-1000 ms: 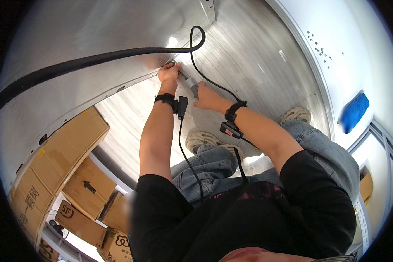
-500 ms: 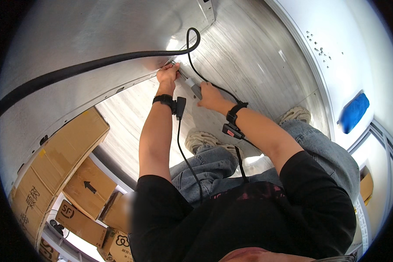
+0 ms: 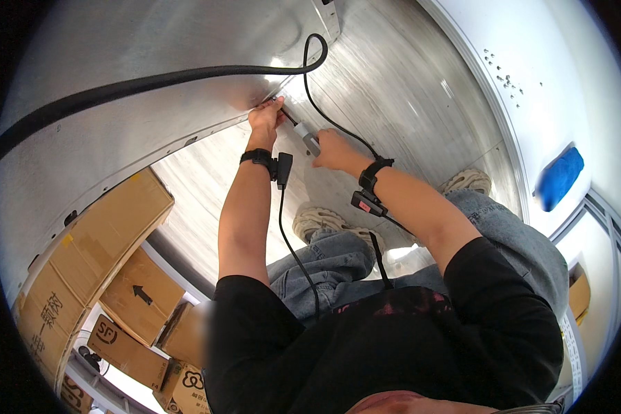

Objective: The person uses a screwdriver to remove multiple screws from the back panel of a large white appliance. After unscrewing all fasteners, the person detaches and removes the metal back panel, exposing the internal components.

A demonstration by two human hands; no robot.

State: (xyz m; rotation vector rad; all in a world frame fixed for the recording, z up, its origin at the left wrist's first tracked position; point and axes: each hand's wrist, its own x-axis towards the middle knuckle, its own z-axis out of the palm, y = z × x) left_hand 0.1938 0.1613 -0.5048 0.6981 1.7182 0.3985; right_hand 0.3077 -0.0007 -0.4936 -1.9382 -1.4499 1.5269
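My right hand (image 3: 336, 150) is closed around the grey handle of a screwdriver (image 3: 303, 134). The dark shaft points up and left, toward the lower edge of a large silver metal panel (image 3: 186, 103). At that edge, close to the screwdriver's tip, my left hand (image 3: 264, 117) has its fingers drawn together in a pinch. Whatever sits between those fingertips is too small to make out, and the hand hides part of the edge.
A thick black cable (image 3: 165, 74) loops across the panel. Cardboard boxes (image 3: 110, 228) stand at the left. On the white surface at the right lie several small screws (image 3: 507, 79) and a blue bundle (image 3: 560, 178). Black wrist straps with corded devices (image 3: 368, 202) are on both wrists.
The cable's loop has shifted slightly up and right. Both hands stay almost in place, and the screwdriver keeps about the same angle.
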